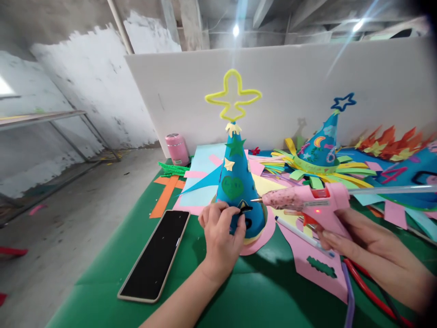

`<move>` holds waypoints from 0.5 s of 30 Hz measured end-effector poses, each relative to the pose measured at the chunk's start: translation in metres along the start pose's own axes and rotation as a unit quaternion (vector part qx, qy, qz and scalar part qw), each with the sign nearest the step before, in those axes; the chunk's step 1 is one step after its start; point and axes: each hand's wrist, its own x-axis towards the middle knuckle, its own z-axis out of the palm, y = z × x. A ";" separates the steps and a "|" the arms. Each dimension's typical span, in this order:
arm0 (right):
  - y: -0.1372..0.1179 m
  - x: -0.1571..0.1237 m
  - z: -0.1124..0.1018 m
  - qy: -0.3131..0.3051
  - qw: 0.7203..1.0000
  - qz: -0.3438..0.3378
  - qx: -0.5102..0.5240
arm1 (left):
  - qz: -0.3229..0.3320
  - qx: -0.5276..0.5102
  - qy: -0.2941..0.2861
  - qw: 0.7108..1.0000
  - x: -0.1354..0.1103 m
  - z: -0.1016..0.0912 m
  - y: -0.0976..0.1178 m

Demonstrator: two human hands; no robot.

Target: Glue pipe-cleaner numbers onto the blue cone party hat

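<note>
In front of me a blue paper cone hat (pixel 221 191) stands upright, decorated with stars and a green heart. A yellow pipe-cleaner star (pixel 232 95) tops it. My left hand (pixel 221 232) is at the hat's lower front, thumb and forefinger pinching a black pipe-cleaner piece (pixel 245 209) against or close to the blue paper. My right hand (pixel 368 246) grips a pink hot glue gun (pixel 307 200) by its handle. Its metal nozzle points left, close to that black piece. A small light glows on the gun, and a clear glue stick (pixel 392 189) sticks out behind.
On the green-covered table (pixel 191 296) lie a phone (pixel 155 257), orange strips (pixel 165 196), a marker (pixel 302 236) and pink paper (pixel 317 273). A pink bottle (pixel 176 149) stands at the back left. Another blue cone hat (pixel 321 141) is at the right, before a white board (pixel 290 86).
</note>
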 end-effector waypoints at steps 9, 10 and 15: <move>-0.010 -0.001 -0.001 -0.103 0.989 -0.089 -0.062 | -0.002 -0.005 0.011 1.000 -0.001 0.000 0.000; -0.011 0.000 -0.001 -0.109 0.988 -0.093 -0.062 | -0.003 -0.006 0.010 1.000 -0.002 0.000 0.000; -0.018 0.004 0.001 -0.106 0.989 -0.092 -0.047 | 0.000 -0.015 0.009 1.000 -0.003 -0.001 -0.001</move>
